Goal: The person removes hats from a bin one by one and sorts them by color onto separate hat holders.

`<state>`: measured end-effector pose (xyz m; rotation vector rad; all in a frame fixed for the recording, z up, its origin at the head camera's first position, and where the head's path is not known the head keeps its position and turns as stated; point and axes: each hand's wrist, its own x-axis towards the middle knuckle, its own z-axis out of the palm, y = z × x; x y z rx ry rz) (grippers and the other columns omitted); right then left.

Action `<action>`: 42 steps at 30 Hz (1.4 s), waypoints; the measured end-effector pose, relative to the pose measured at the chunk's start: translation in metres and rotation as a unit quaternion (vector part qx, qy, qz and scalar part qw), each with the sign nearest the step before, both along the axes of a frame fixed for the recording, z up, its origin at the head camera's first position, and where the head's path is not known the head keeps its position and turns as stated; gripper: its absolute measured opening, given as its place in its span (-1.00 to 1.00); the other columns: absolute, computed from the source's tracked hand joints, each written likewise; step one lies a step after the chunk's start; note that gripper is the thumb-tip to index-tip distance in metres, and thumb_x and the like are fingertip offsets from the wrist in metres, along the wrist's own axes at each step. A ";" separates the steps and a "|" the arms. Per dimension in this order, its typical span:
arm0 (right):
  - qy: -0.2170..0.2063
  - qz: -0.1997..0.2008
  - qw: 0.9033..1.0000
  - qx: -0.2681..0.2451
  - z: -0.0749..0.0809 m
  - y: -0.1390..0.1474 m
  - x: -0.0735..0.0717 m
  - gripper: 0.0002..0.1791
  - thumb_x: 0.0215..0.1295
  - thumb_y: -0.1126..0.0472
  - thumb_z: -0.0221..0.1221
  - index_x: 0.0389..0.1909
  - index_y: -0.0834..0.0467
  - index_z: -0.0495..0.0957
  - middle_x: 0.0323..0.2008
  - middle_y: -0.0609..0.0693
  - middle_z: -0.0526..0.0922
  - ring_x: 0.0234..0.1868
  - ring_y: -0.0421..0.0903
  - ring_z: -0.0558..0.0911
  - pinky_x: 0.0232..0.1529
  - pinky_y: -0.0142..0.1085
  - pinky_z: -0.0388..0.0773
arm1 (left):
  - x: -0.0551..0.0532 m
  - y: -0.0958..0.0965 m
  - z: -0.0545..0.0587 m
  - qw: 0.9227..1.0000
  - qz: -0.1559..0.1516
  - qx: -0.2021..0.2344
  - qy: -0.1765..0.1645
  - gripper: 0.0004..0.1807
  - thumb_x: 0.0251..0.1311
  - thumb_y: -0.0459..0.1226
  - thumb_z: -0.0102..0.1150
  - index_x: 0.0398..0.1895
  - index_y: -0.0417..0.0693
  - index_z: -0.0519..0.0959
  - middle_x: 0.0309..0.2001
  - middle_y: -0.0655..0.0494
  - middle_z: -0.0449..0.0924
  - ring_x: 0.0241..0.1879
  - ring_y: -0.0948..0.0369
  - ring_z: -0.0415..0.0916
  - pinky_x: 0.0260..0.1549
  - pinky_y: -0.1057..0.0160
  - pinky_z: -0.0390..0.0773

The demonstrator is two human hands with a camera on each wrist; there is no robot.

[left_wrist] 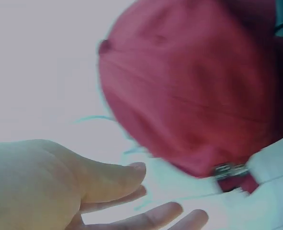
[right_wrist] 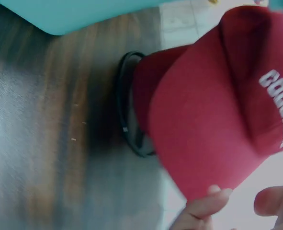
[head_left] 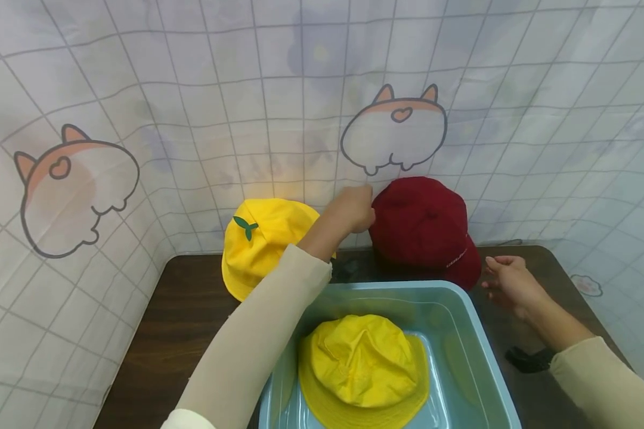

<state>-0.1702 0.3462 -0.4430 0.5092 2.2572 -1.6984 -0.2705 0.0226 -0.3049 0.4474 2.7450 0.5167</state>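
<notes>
A dark red baseball cap [head_left: 421, 223] with white lettering sits at the back of the table, its brim toward the right. My left hand [head_left: 356, 208] reaches to the cap's left side. In the left wrist view its loosely bent fingers [left_wrist: 155, 215] are beside the red crown, with a gap between. At the brim's end is my right hand [head_left: 510, 283], its thumb and fingers spread apart. In the right wrist view a fingertip [right_wrist: 213, 199] overlaps the brim's edge. A yellow bucket hat [head_left: 365, 363] lies in a light blue plastic bin [head_left: 477, 333] in front.
Another yellow hat [head_left: 268, 238] with a green sprout stands at the back left, partly behind my left arm. A dark strap [head_left: 528, 360] is by my right wrist. The dark wooden table [head_left: 155, 345] meets a checked curtain [head_left: 279, 119] along its back edge.
</notes>
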 end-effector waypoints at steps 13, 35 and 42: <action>0.145 0.017 0.982 0.117 0.080 -0.049 0.024 -0.32 0.56 -0.25 -0.12 0.43 0.03 -0.09 0.33 0.14 0.21 0.00 -0.07 0.53 -0.14 -0.36 0.64 | 0.080 -0.053 0.052 0.992 -0.082 0.015 0.097 -0.56 0.49 -0.17 0.11 0.38 0.07 0.41 0.02 0.18 0.66 -0.22 0.21 0.55 -0.30 0.30 0.61; 0.156 0.267 0.932 0.189 0.117 -0.154 0.064 -0.49 0.47 -0.10 0.19 0.28 -0.01 0.29 -0.12 0.02 0.61 -0.44 -0.09 0.58 -0.42 -0.24 0.56 | 0.170 -0.148 0.001 0.988 -0.081 0.021 0.131 -0.63 0.46 -0.07 0.18 0.26 0.17 0.60 -0.24 0.23 0.51 -0.42 0.31 0.33 -0.48 0.35 0.39; 0.164 0.321 0.908 0.214 0.109 -0.170 0.068 -0.58 0.46 -0.09 0.21 0.21 -0.04 0.42 -0.22 -0.05 0.68 -0.51 -0.16 0.52 -0.45 -0.29 0.56 | 0.183 -0.179 -0.021 0.991 -0.035 0.071 0.107 -0.56 0.52 0.05 0.02 0.37 0.23 0.48 -0.08 0.22 0.53 -0.29 0.40 0.45 -0.30 0.30 0.51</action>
